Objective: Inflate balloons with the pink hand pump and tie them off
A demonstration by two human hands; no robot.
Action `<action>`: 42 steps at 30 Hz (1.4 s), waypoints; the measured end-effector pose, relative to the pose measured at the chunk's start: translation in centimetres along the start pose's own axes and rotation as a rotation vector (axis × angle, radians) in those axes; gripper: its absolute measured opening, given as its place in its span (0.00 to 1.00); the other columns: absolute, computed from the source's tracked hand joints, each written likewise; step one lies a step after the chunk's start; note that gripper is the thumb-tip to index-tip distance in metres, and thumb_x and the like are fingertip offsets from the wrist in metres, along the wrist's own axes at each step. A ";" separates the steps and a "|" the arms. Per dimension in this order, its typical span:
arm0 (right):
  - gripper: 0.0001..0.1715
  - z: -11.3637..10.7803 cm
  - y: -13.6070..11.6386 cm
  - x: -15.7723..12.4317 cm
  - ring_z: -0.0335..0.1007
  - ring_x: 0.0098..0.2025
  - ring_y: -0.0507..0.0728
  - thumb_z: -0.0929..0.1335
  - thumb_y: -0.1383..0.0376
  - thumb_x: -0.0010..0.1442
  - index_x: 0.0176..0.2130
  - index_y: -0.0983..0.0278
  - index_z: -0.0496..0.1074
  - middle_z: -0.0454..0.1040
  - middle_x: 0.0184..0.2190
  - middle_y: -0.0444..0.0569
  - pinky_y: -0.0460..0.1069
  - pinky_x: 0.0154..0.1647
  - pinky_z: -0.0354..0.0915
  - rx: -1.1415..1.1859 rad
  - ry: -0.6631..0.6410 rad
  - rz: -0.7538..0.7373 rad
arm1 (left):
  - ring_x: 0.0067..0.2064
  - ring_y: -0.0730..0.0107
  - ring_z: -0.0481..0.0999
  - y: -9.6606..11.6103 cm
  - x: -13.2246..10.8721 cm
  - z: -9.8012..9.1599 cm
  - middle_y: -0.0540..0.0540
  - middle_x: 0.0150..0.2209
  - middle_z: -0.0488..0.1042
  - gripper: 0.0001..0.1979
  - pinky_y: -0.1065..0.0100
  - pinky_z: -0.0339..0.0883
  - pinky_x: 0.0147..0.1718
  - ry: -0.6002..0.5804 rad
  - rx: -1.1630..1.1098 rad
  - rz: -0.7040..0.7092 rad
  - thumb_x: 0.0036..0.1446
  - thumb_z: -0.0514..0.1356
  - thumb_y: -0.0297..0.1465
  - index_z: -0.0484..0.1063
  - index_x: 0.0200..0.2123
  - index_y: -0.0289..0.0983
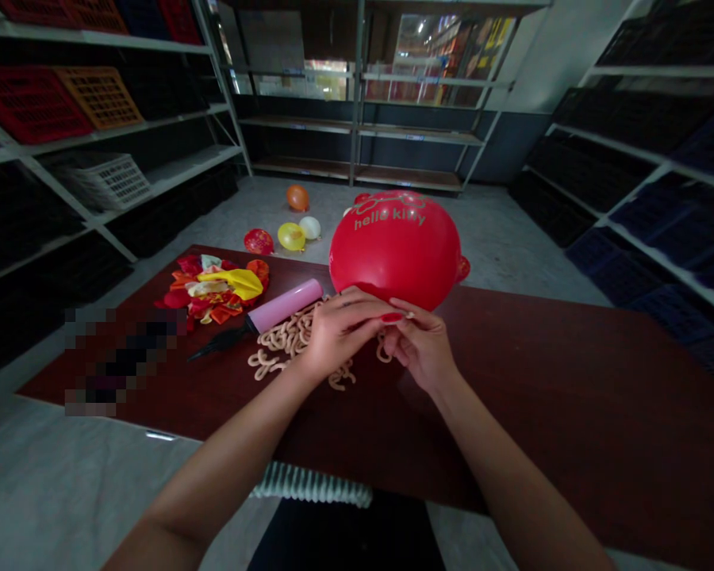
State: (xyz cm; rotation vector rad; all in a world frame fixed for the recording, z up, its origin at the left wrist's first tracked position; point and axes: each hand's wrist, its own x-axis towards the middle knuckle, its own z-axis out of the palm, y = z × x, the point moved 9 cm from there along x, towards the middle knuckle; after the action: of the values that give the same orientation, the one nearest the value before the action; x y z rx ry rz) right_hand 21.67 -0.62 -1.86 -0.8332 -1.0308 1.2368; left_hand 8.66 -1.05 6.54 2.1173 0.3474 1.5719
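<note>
An inflated red balloon (396, 254) with gold "hello kitty" lettering stands up from my hands above the table. My left hand (342, 329) is closed, its thumb and fingers pinching the balloon's red neck. My right hand (422, 345) pinches the neck's end from the other side, with a small pale bit showing at the fingertips. Below the hands, a tan curled cord-like piece (384, 349) shows, partly hidden. More tan curled pieces (291, 337) lie in a pile beside my left hand. Next to them rests a pink balloon pump (289, 305) with a black nozzle.
Uninflated balloons (217, 285) are heaped at the dark red table's (547, 381) far left, near a pixelated dark object (131, 361). Several inflated balloons (291, 235) lie on the floor beyond. Metal shelves with crates (98, 95) line the sides; another rack (357, 143) stands behind.
</note>
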 end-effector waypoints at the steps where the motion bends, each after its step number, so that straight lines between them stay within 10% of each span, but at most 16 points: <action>1: 0.22 0.0 0.1 0.0 0.59 0.13 0.47 0.75 0.49 0.51 0.44 0.54 0.80 0.72 0.16 0.38 0.42 0.10 0.51 0.001 0.008 0.001 | 0.41 0.68 0.79 -0.1 0.1 0.1 0.44 0.38 0.81 0.08 0.64 0.75 0.41 -0.001 -0.017 -0.018 0.61 0.64 0.25 0.81 0.42 0.39; 11: 0.17 -1.9 -1.9 0.5 0.66 0.22 0.48 0.77 0.48 0.48 0.35 0.54 0.78 0.77 0.26 0.40 0.46 0.24 0.67 0.021 0.166 -0.112 | 0.38 0.67 0.80 -5.1 -0.6 -0.7 0.44 0.37 0.82 0.06 0.63 0.75 0.42 0.243 -0.266 -0.429 0.56 0.69 0.33 0.82 0.35 0.37; 17: 0.11 -0.2 -2.4 0.5 0.72 0.27 0.50 0.72 0.55 0.58 0.35 0.58 0.81 0.81 0.32 0.45 0.47 0.30 0.69 -0.455 -0.039 -0.093 | 0.37 0.68 0.80 -8.7 -2.4 -0.9 0.45 0.35 0.82 0.09 0.67 0.74 0.41 0.468 -0.523 -0.758 0.50 0.72 0.36 0.83 0.31 0.36; 23: 0.19 0.6 0.9 0.4 0.78 0.35 0.57 0.72 0.56 0.55 0.45 0.61 0.80 0.82 0.37 0.48 0.51 0.39 0.72 -0.643 0.002 -0.020 | 0.36 0.69 0.79 -8.3 -3.1 0.3 0.45 0.35 0.82 0.08 0.68 0.73 0.39 0.444 -0.424 -0.743 0.50 0.71 0.34 0.83 0.33 0.36; 32: 0.14 -0.4 -0.4 0.2 0.73 0.28 0.56 0.68 0.56 0.58 0.28 0.62 0.79 0.78 0.24 0.48 0.48 0.30 0.61 -0.976 0.157 -0.070 | 0.38 0.66 0.80 -7.3 -3.1 2.0 0.44 0.36 0.82 0.06 0.65 0.73 0.42 0.277 -0.333 -0.675 0.53 0.70 0.32 0.83 0.34 0.36; 37: 0.18 -0.2 -1.4 0.8 0.68 0.25 0.51 0.70 0.53 0.58 0.24 0.62 0.75 0.75 0.22 0.45 0.47 0.29 0.62 -0.486 -0.070 0.023 | 0.35 0.70 0.78 -7.9 -2.3 0.2 0.47 0.34 0.81 0.05 0.67 0.72 0.41 0.353 -0.389 -0.641 0.55 0.69 0.32 0.81 0.34 0.36; 42: 0.17 -2.5 -2.1 1.3 0.57 0.20 0.47 0.74 0.55 0.51 0.21 0.62 0.70 0.63 0.17 0.39 0.44 0.22 0.59 0.103 0.067 0.129 | 0.41 0.68 0.79 -4.9 -0.8 0.1 0.45 0.39 0.81 0.05 0.65 0.71 0.45 0.197 -0.243 -0.393 0.62 0.63 0.32 0.77 0.36 0.36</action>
State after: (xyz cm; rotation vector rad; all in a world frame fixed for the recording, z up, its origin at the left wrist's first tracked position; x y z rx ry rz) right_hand 24.75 0.41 -0.55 -0.8661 -0.8635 1.3498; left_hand 8.92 2.70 3.34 1.6005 0.5694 1.5017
